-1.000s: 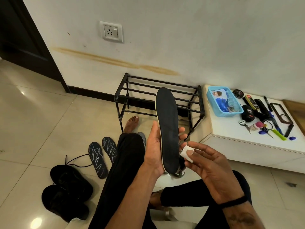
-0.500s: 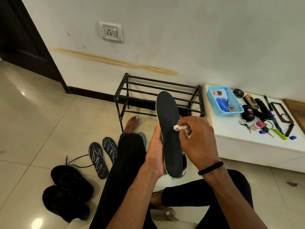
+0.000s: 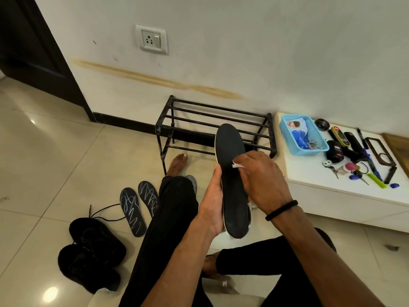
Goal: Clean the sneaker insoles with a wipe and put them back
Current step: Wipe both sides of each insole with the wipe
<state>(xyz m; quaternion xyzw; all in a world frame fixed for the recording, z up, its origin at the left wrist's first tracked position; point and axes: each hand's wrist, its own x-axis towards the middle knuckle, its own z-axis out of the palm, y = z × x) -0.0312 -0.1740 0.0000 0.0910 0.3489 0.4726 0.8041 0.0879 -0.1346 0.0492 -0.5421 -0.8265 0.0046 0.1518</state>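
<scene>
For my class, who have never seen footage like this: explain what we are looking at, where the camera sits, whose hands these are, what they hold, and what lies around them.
The camera sits on a person's head, looking down at their own hands while they sit on a tiled floor. The left hand grips a dark insole upright by its edge. The right hand presses a white wipe against its face. Two more insoles with white scribbles lie on the floor beside black sneakers. Behind stands a black shoe rack; right, a white cabinet carries a blue basket and small items.
</scene>
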